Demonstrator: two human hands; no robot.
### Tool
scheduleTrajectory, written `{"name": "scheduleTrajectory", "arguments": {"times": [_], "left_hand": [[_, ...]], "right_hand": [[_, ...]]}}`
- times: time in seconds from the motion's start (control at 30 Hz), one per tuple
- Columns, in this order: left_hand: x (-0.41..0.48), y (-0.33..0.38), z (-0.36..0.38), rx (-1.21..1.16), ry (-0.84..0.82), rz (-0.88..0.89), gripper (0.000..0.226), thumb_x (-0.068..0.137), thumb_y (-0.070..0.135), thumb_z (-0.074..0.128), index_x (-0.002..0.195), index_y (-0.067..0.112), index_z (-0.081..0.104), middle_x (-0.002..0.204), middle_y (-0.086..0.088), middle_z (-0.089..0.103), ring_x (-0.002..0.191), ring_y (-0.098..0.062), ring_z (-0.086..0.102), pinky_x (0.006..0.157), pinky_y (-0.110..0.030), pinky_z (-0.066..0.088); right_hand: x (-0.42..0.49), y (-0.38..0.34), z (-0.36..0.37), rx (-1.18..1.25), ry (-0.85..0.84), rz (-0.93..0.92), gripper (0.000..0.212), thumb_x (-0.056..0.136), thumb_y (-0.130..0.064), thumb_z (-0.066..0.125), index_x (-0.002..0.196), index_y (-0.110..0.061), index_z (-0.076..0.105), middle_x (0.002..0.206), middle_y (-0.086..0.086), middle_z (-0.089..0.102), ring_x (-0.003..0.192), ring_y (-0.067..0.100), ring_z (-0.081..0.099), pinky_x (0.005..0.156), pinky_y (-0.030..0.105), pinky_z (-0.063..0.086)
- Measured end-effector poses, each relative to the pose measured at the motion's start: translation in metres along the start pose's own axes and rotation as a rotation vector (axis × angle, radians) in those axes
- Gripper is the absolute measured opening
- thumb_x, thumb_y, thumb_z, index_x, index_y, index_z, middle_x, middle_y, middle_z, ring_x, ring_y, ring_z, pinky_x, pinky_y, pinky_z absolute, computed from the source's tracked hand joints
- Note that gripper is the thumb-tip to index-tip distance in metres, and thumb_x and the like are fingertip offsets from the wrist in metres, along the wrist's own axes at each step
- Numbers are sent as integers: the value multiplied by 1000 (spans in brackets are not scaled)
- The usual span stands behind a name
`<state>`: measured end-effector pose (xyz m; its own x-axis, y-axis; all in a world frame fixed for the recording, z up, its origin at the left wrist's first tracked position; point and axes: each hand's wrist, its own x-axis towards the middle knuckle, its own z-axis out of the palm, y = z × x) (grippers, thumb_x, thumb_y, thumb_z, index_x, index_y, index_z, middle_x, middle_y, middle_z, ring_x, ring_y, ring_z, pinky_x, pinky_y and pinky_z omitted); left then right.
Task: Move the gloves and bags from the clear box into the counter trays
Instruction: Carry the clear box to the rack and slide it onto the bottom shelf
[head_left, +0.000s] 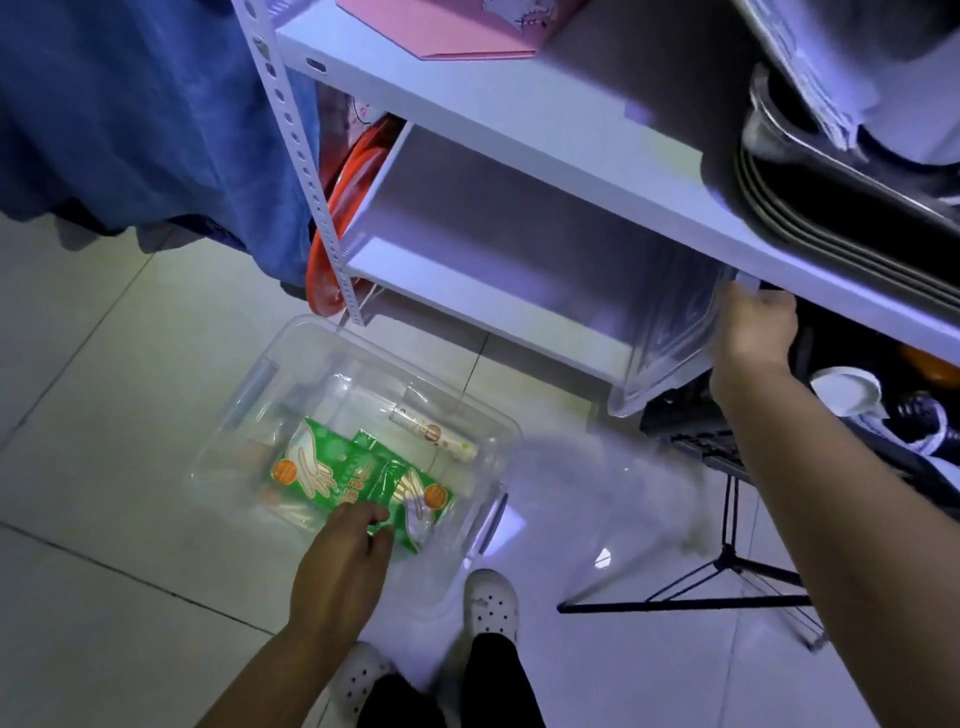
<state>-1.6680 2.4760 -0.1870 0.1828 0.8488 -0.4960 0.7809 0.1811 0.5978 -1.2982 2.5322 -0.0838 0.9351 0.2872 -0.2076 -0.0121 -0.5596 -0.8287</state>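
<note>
A clear plastic box (291, 358) stands open on the tiled floor in front of me. Inside lie green packets of gloves (322, 462) printed with white hands, and a small roll (441, 434) towards the box's right side. My left hand (348, 556) reaches into the box's near edge, its fingers closed on the corner of a green packet. My right hand (753, 332) is raised at the right and grips the edge of the box's clear lid (670, 332), which it holds upright against the white shelf.
A white metal shelf unit (519, 119) rises behind the box, with a pink carton on top and stacked metal trays (831, 208) at the upper right. Orange plates lean beside its post. Blue cloth hangs at the left. A black tripod stand (727, 571) sits right of my white shoes.
</note>
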Motion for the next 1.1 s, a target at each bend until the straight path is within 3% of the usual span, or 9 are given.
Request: {"name": "scheduleTrajectory", "arguments": {"times": [0.13, 0.23, 0.4, 0.53, 0.63, 0.73, 0.87, 1.0, 1.1], "left_hand": [[-1, 5, -9, -6, 6, 38, 13, 86, 13, 59, 97, 19, 62, 99, -1, 59, 75, -17, 55, 66, -28, 37], [3, 17, -22, 4, 14, 87, 17, 85, 13, 59, 100, 19, 62, 100, -2, 59, 73, -17, 55, 65, -28, 39], [12, 49, -59, 204, 45, 224, 28, 86, 16, 57, 113, 18, 59, 113, -2, 60, 93, -23, 61, 74, -31, 46], [20, 82, -92, 400, 171, 497, 47, 82, 19, 65, 126, 16, 49, 122, -6, 55, 107, -27, 56, 79, -38, 48], [21, 96, -112, 552, 249, 790, 72, 67, 20, 79, 131, 11, 47, 132, -9, 54, 119, -31, 52, 101, -35, 35], [20, 89, -128, 777, 89, 1044, 59, 67, 23, 79, 122, 14, 59, 122, -6, 64, 121, -28, 54, 109, -41, 32], [17, 60, -123, 929, -79, 1021, 33, 77, 20, 69, 110, 14, 63, 98, -3, 67, 100, -26, 61, 104, -36, 38], [27, 25, -98, 966, -174, 849, 23, 86, 16, 54, 109, 12, 54, 105, -6, 58, 101, -27, 53, 92, -36, 40], [32, -2, -80, 954, -165, 738, 21, 83, 15, 59, 103, 14, 56, 101, -6, 58, 97, -27, 55, 85, -35, 43]], "right_hand": [[-25, -4, 2, -21, -190, 39, 16, 82, -21, 58, 84, -17, 42, 72, -3, 41, 61, 12, 40, 54, 27, 34], [-63, 6, 10, -97, -242, -139, 21, 76, -19, 63, 78, -17, 42, 69, -4, 41, 56, 10, 40, 49, 17, 38], [-126, 34, 6, -339, -405, -382, 34, 69, -19, 68, 70, -23, 34, 69, -2, 39, 58, 18, 39, 54, 30, 32], [-168, 47, -12, -578, -608, -679, 40, 68, -23, 74, 81, -20, 36, 83, -3, 40, 65, 17, 37, 58, 27, 27], [-192, 52, -26, -668, -737, -918, 38, 65, -18, 78, 89, -7, 51, 86, 6, 49, 65, 23, 50, 55, 26, 31], [-202, 55, -33, -731, -829, -1071, 39, 62, -14, 80, 89, -1, 56, 84, 15, 56, 63, 31, 58, 51, 25, 38], [-205, 68, -22, -822, -900, -1188, 36, 61, -15, 79, 88, -2, 59, 81, 14, 58, 61, 30, 59, 52, 27, 45], [-208, 97, 8, -916, -947, -1229, 43, 53, -23, 85, 86, -6, 63, 79, 10, 63, 60, 25, 60, 54, 27, 49], [-210, 122, 27, -946, -989, -1247, 54, 47, -30, 90, 88, -6, 65, 79, 10, 65, 61, 24, 62, 56, 27, 51]]}}
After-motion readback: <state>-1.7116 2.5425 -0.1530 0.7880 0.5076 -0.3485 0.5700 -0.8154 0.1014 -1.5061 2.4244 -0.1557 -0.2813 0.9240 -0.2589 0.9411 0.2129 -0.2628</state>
